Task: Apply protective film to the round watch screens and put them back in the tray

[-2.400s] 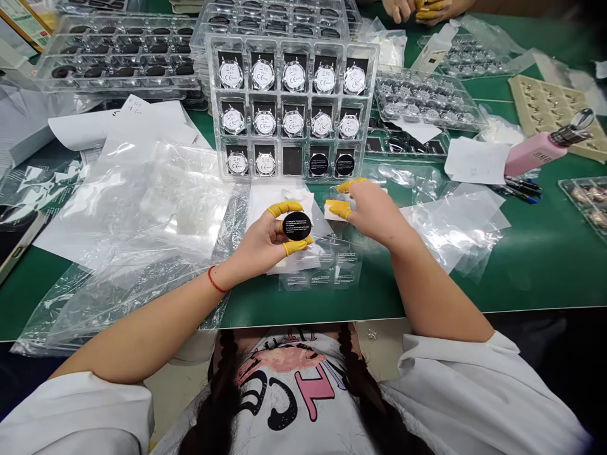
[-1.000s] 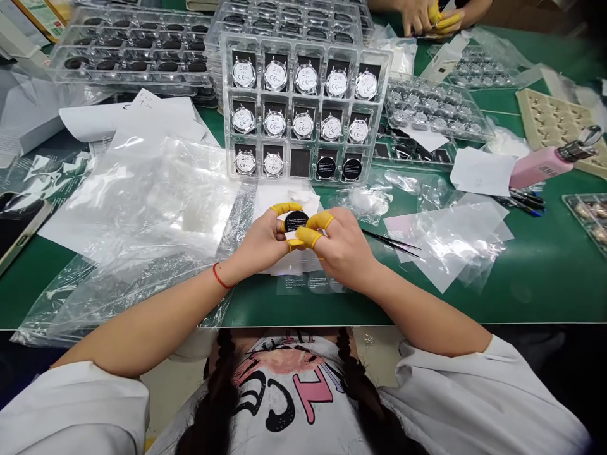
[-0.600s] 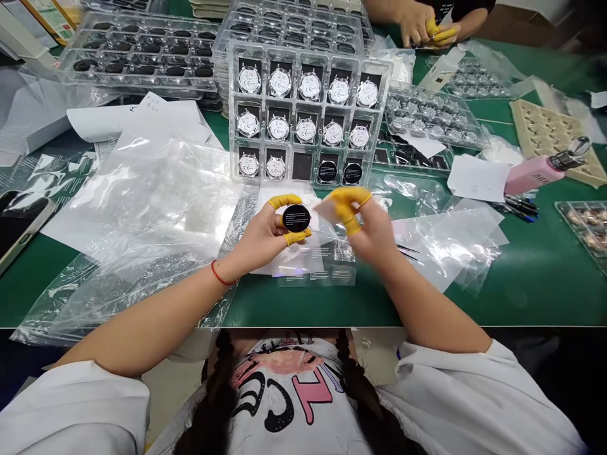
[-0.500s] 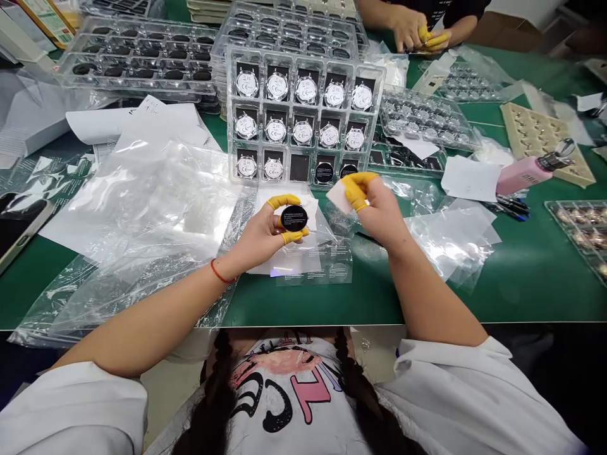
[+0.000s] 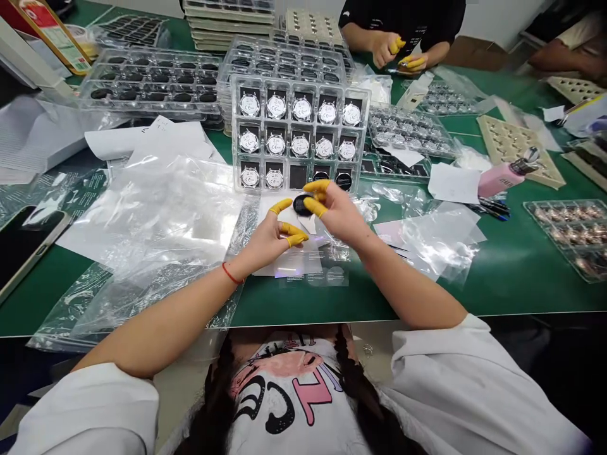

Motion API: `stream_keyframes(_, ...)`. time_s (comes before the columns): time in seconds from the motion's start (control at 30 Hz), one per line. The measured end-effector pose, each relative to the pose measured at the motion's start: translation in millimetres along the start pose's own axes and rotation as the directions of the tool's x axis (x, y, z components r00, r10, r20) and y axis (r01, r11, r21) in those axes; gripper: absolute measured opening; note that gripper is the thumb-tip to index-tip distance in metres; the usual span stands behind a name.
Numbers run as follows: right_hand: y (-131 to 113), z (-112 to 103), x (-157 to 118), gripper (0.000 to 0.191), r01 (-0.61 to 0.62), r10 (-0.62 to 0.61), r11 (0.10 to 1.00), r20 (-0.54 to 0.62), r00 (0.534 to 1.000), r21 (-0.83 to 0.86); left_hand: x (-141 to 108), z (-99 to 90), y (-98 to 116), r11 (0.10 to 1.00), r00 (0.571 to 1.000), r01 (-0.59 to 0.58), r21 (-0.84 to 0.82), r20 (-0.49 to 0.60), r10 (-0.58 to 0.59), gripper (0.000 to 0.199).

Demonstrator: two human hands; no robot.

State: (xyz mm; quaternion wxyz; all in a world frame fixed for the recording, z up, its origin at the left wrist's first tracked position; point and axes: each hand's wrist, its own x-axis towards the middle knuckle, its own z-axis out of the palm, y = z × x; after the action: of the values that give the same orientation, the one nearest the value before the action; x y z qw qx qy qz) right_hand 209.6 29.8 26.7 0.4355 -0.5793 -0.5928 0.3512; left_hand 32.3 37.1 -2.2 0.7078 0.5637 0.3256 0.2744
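My right hand [image 5: 339, 215] pinches a black disc [image 5: 301, 205], left hand [image 5: 268, 241] open beside it; the twelve o'clock tray [image 5: 233, 145] keeps one empty pocket [image 5: 298, 177].

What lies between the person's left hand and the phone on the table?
In the head view, crumpled clear plastic bags lie across that stretch, on the green mat, between the left hand and the phone.
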Motion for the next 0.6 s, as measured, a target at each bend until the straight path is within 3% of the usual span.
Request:
stream_keyframes(0.1,6,-7,32,0.016,-0.015,0.010,0.999,-0.139,0.990,-0.036,2,-1.4,0,0.999,0.999,0.037,0.014,-0.039,-0.036,0.081)
stream_keyframes(0.2,17,-6,53,0.017,-0.037,0.022,0.993,-0.137,0.990,-0.112,2,-1.8,-1,1.000,0.997,0.026,0.006,-0.073,-0.026,0.072)
stream_keyframes(0.3,29,1,64,0.016,0.002,-0.048,0.951,-0.143,0.989,-0.308,1,0.5,1,0.999,0.998,0.038,0.004,-0.053,-0.038,0.061)
stream_keyframes(0.37,34,5,70,0.016,0.041,-0.117,0.866,-0.122,0.986,-0.498,-1,3.1,4,0.997,0.997,0.075,0.021,-0.036,-0.075,0.054)
stream_keyframes(0.5,26,10,78,0.017,0.135,-0.245,0.609,-0.024,0.969,-0.781,-4,6.4,7,0.996,0.996,0.082,0.036,-0.033,-0.081,0.042)
stream_keyframes(0.6,12,20,85,0.026,0.316,-0.265,0.486,0.207,0.942,-0.815,-2,5.8,3,1.000,1.000,0.024,0.016,-0.006,-0.024,0.036)
